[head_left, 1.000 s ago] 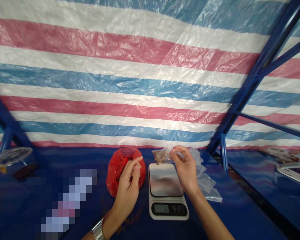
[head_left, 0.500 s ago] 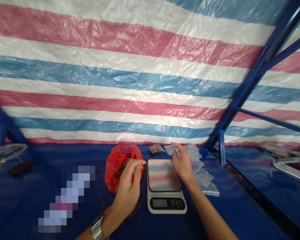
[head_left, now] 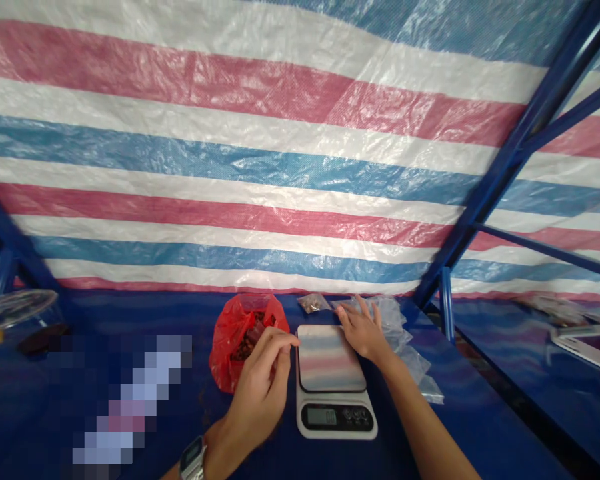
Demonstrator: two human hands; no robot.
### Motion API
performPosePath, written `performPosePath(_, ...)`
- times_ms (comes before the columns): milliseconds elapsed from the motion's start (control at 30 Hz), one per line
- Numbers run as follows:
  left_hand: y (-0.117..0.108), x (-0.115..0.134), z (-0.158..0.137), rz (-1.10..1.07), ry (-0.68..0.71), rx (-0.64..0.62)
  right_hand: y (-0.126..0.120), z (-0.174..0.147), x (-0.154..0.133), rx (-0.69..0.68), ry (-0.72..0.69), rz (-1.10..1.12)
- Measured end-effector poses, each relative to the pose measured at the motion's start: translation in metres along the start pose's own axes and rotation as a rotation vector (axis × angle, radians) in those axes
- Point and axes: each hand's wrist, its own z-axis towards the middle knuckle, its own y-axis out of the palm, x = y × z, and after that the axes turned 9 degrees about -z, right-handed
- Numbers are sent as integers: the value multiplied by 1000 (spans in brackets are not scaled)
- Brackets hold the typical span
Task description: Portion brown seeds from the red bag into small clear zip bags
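A plastic sheet (head_left: 260, 153) striped in red, white and blue fills the background, meeting the far edge of a dark blue surface (head_left: 145, 313). Blue metal bars (head_left: 490, 187) slant across the right side, with another bar (head_left: 7, 223) at the left.

On the surface, in front of the person, sits a white scale (head_left: 333, 360), its shiny plate bare and mirroring the stripes. Just left of it stands a red plastic bag (head_left: 223, 350), its mouth turned up around small brown and reddish pieces (head_left: 247, 345). Flat clear bags (head_left: 401, 333) lie overlapped to the right of the scale. Well apart, at the far left, is a clear container (head_left: 17, 313), partly cut off.

The person's left hand (head_left: 261, 383) is held in front of the red bag, covering part of it, fingertips near the scale's left edge. Its grip is curled, fingers together and thumb close; whether anything is pinched there, one cannot tell. The right hand (head_left: 363, 330) reaches past the scale's right side over the clear bags, its grip spread; contact with them is unclear.

A small filled packet (head_left: 314, 304) lies flat behind the scale, and a metal watch (head_left: 193, 457) circles the left wrist. The scale's little display (head_left: 324, 417) shows zeros.
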Motion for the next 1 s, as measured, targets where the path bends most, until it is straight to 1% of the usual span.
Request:
performPosePath(67,-1,1,0,8,13,-9,-2,0,-1,2,29,27)
performPosePath(133,-2,1,0,17,25,-4,-11,2,-6,52,51,109)
performPosePath(200,-3,0,1,35,26,13,-25,4,-18,95,49,261)
performPosePath(267,-3,-2,1,84,15,28,-43,3,-36,97,37,462)
performPosePath(333,-2,-6,1,163,0,29,-60,-2,-57,61,59,648)
performPosePath(367,-1,-8,0,204,-9,22,-66,-6,-68,13,50,709)
performPosePath(400,0,-11,-1,239,-17,10,-71,-11,-78,-33,43,750)
performPosePath(467,2,-16,-3,281,-32,-20,-76,-22,-97,-155,-17,798)
performPosePath(533,4,-21,-4,292,-51,-18,-75,-31,-110,-230,-111,812)
performPosePath(633,6,-24,-6,302,-109,40,-67,-41,-121,-257,-213,777)
performPosePath(700,3,-26,-5,307,-141,76,-62,-44,-123,-229,-224,747)
performPosePath(767,-2,-27,-2,301,-143,116,-57,-44,-124,-170,-190,740)
performPosePath(833,-10,-30,5,311,-137,202,-54,-38,-129,-100,-142,734)
performPosePath(900,-20,-33,13,364,-160,290,-50,-26,-139,-86,-159,666)
performPosePath(933,-26,-35,17,411,-185,322,-47,-19,-146,-107,-207,610)
performPosePath(1000,-38,-38,25,540,-245,331,-41,-3,-163,-203,-365,462)
